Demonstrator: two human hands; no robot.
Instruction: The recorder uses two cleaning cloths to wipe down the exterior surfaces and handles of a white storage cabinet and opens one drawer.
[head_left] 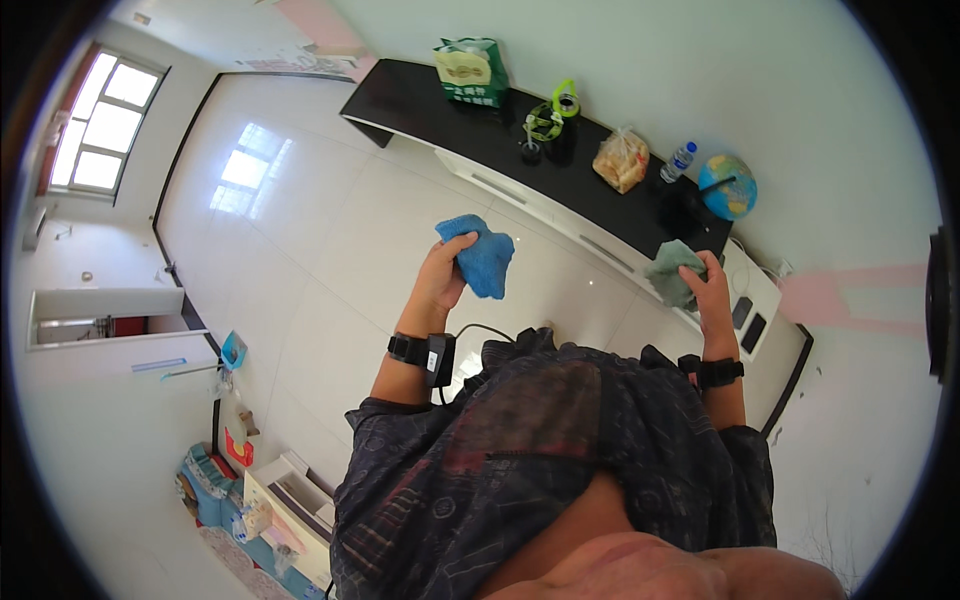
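My left hand (441,275) is closed on a blue cloth (487,262), its thumb on top and the loose folds hanging to the right. A grey-green cloth (667,272) is pinched in my right hand (712,292), bunched up below the fingers. Both cloths are held up in front of my body, well apart from each other. Dark straps circle both wrists, and a small black box (440,360) sits on the left one with a cable. The right hand is near the front of a low cabinet (400,90) with a black top and white drawers.
Along the wall, the cabinet top carries a green bag (472,75), a lime-green strapped container (545,122), a clear bag of food (621,160), a water bottle (679,162) and a globe (735,190). Glossy pale tiles (330,180) cover the floor. A blue dustpan (233,350) is at left.
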